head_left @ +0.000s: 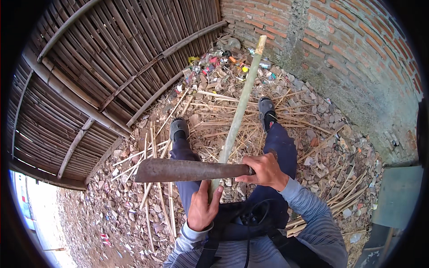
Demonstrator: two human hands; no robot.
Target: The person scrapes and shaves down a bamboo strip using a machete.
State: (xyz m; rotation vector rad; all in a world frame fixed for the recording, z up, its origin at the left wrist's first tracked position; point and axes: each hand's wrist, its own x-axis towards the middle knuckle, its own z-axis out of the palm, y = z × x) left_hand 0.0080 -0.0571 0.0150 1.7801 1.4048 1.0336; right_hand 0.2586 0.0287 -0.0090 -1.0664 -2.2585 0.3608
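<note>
A long pale-green bamboo pole [242,102] slants away from my body, its dry tan far end pointing toward the brick wall. My left hand [203,209] is closed around its near end, thumb along the right side. In my right hand [264,172] is the handle of a machete [187,170] with a broad, rusty brown blade. The blade points left and crosses over the pole just above my left hand. Whether its edge touches the bamboo I cannot tell. My two feet stand apart, one on each side of the pole.
Split bamboo strips [158,178] lie scattered over the stony ground, with more at the right. A bamboo slat wall [129,49] rises at the left, a brick wall [344,40] at the back right. Litter [214,67] gathers in the far corner. A grey-green panel [397,196] stands at the right.
</note>
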